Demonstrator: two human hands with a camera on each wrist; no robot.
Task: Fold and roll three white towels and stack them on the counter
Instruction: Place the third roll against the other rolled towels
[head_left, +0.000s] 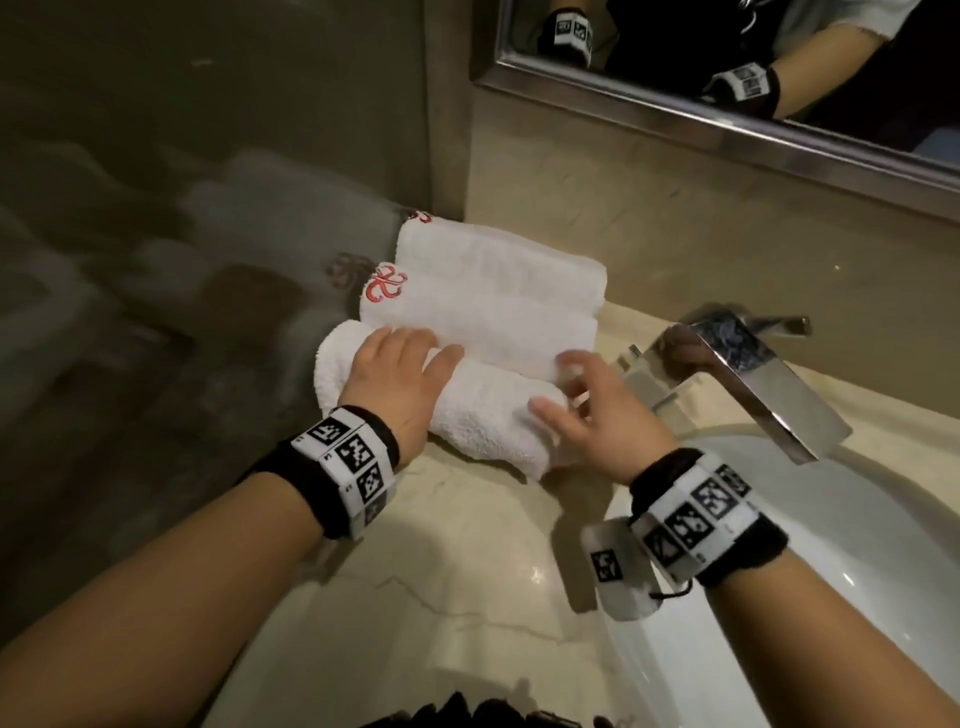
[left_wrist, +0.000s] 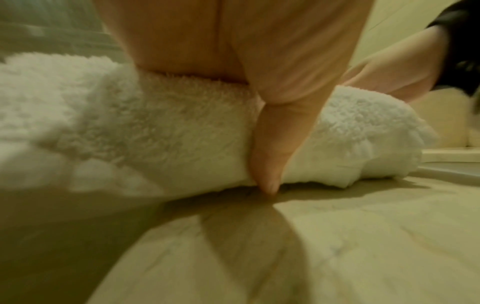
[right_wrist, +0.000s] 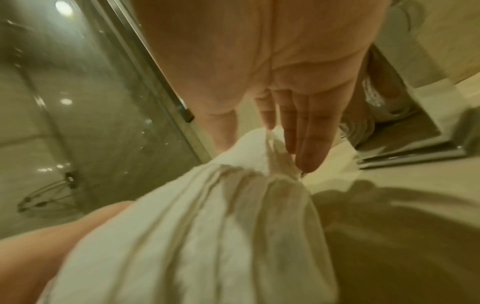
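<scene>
Near rolled white terry towel (head_left: 483, 421) on beige marble table (head_left: 467, 545), touching two rolled white towels with red emblems (head_left: 498, 296). My left hand (head_left: 395, 379) cups roll, fingers curved over. Right hand (head_left: 597, 415) flat, fingertips at right end. I judge it soft, light, springy: grip mid-roll, pin loose edge.

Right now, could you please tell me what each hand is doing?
Left hand: grips the rolled towel.
Right hand: open, straight fingers touching that towel's end.

Left hand (head_left: 395, 382), right hand (head_left: 592, 415) on rolled towel (head_left: 485, 423)
</scene>
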